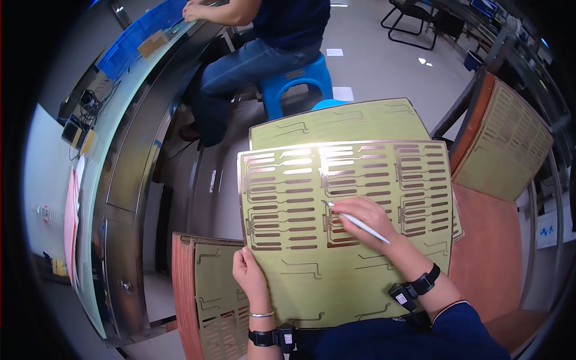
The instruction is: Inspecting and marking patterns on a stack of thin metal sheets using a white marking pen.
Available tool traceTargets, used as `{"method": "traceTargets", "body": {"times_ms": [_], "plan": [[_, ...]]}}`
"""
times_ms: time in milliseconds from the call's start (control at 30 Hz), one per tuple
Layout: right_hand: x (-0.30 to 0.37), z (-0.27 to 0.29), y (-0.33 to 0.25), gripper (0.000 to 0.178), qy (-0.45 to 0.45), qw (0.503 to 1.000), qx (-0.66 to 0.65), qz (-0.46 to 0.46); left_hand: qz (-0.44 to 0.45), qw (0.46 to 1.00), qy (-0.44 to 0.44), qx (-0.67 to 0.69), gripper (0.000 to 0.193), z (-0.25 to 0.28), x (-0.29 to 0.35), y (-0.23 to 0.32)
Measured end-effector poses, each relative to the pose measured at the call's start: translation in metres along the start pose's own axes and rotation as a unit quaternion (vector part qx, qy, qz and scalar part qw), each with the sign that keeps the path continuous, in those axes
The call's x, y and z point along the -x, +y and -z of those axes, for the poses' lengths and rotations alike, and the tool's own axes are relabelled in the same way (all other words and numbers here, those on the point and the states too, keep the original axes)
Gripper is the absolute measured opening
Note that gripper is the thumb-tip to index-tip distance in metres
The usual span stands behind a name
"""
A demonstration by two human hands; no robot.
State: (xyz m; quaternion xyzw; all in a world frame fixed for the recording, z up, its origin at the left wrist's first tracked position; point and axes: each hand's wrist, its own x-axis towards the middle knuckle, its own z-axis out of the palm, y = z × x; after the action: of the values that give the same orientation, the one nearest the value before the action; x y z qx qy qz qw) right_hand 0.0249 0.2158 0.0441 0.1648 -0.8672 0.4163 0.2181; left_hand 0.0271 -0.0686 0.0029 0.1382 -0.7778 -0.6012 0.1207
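The person held a thin yellow-green sheet (345, 240) patterned with copper-coloured tracks across the lap, above more sheets of the same kind. The left hand (251, 282) pinched its lower left edge, fingers (242, 271) clenched on it. The right hand (363, 219) gripped a white pen (358, 222), tip touching the sheet's middle. It looked light, flexible and easily creased, best held by its edges.
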Motion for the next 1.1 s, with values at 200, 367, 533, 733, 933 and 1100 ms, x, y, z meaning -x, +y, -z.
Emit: {"method": "traceTargets", "body": {"times_ms": [200, 367, 533, 733, 933, 1100], "plan": [[-0.004, -0.003, -0.003, 0.023, -0.003, 1.0, 0.003, -0.001, 0.01, 1.0, 0.0, 0.004, 0.034, 0.001, 0.0, -0.001], [-0.005, -0.005, -0.003, 0.023, 0.011, 1.0, 0.022, 0.006, 0.009, 1.0, 0.006, 0.014, 0.033, 0.0, 0.0, -0.002], [-0.006, -0.006, -0.004, 0.023, 0.022, 0.999, 0.042, 0.014, 0.01, 1.0, 0.008, 0.028, 0.033, -0.002, 0.001, 0.0], [-0.007, -0.001, -0.007, 0.024, 0.023, 0.999, 0.027, 0.018, 0.002, 1.0, 0.01, 0.02, 0.033, -0.001, -0.001, 0.002], [0.037, 0.04, 0.009, 0.022, 0.159, 0.968, -0.071, -0.178, -0.004, 0.999, 0.018, 0.045, 0.034, 0.007, 0.002, 0.003], [0.087, 0.144, 0.066, 0.035, 0.393, 0.901, 0.103, -0.149, -0.008, 0.998, 0.015, 0.067, 0.034, 0.013, 0.011, 0.019]]}}
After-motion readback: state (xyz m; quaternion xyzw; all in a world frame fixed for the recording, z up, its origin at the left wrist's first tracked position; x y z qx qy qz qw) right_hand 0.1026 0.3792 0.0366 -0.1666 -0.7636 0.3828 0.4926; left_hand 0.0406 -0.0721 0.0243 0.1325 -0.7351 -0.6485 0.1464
